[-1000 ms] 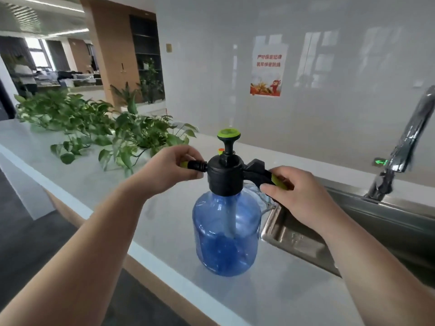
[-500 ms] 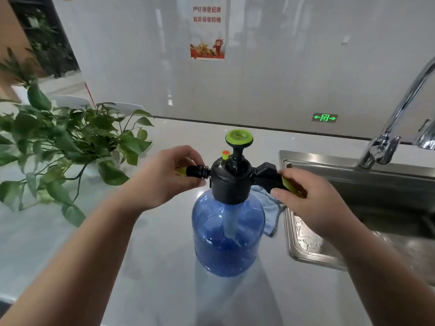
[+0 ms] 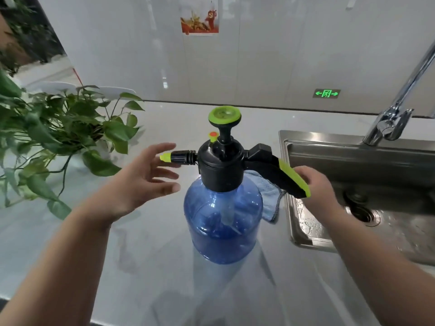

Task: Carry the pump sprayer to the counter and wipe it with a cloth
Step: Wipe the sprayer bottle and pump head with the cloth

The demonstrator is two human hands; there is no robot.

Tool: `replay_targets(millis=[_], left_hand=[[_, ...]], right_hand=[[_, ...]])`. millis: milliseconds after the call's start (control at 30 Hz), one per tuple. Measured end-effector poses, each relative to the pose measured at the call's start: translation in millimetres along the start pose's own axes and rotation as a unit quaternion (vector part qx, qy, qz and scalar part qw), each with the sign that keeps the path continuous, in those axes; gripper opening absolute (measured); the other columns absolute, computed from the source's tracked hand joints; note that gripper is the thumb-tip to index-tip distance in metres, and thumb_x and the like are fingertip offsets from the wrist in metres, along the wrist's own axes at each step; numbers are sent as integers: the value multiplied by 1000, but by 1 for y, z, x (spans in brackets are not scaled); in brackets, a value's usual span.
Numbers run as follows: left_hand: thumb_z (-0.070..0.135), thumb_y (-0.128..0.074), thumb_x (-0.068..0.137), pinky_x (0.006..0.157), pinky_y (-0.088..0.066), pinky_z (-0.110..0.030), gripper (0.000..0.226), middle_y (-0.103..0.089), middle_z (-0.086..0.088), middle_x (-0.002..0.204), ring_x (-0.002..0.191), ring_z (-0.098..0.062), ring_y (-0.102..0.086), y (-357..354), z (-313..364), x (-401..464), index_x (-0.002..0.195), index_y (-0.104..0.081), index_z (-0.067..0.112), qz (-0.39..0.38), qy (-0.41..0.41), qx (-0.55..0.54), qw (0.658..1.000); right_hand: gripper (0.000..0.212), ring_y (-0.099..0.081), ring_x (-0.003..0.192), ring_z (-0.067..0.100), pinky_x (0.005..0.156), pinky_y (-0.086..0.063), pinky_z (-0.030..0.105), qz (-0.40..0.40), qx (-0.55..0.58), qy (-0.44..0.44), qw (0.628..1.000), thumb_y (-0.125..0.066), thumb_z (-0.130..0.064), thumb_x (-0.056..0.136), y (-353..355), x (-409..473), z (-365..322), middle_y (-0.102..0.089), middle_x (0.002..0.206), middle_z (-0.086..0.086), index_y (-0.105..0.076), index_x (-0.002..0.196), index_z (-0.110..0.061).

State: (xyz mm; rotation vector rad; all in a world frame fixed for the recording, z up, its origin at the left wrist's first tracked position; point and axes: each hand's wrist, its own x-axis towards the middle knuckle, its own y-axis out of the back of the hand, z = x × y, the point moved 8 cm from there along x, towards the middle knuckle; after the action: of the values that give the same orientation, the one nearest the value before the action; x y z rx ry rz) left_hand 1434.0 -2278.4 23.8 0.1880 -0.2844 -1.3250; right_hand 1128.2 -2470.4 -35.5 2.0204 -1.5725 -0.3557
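The pump sprayer (image 3: pixel 223 220) has a clear blue bottle, a black head and lime-green knob, nozzle tip and handle strip. It stands upright on the pale counter (image 3: pixel 141 267), just left of the sink. My left hand (image 3: pixel 138 182) hovers open beside the nozzle, fingers spread and touching nothing. My right hand (image 3: pixel 317 187) is right behind the end of the handle; the handle hides its fingers. A light blue cloth (image 3: pixel 268 198) lies on the counter behind the bottle, mostly hidden by it.
A wet steel sink (image 3: pixel 303 222) sits at the right with a chrome faucet (image 3: pixel 395 118) above it. A leafy potted plant (image 3: pixel 58 132) spreads over the counter's left side. A glossy white wall runs along the back.
My left hand has let go of the nozzle and opened. My right hand has slid off the top of the handle to behind its end. The view has tilted down and closer.
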Motion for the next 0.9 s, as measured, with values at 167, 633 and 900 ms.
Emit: replay_targets(millis=[167, 633, 900], left_hand=[[13, -78, 70, 83, -56, -24, 66, -71, 2, 119, 117, -18, -63, -5, -45, -36, 126, -55, 40, 63, 46, -65, 995], [35, -71, 75, 94, -50, -47, 35, -73, -7, 115, 113, -23, -66, -26, -44, -85, 110, -70, 30, 191, 46, -79, 977], [36, -69, 73, 95, -49, -43, 34, -73, -3, 114, 113, -19, -65, -29, -31, -73, 107, -69, 34, 183, 25, -66, 981]], right_hand=[[54, -43, 136, 29, 112, -30, 35, -271, -56, -138, 951, -48, -40, 99, -105, -5, 29, -46, 149, 10, -39, 147, -17], [35, -55, 107, 24, 67, -34, 15, -140, -26, -78, 987, -50, -34, 98, -97, 6, 42, -62, 114, 5, -55, 127, -17], [36, -74, 72, 8, 66, -60, 28, -138, 537, -119, 823, -93, -6, 57, -33, -31, 57, -78, 76, -7, -76, 83, -23]])
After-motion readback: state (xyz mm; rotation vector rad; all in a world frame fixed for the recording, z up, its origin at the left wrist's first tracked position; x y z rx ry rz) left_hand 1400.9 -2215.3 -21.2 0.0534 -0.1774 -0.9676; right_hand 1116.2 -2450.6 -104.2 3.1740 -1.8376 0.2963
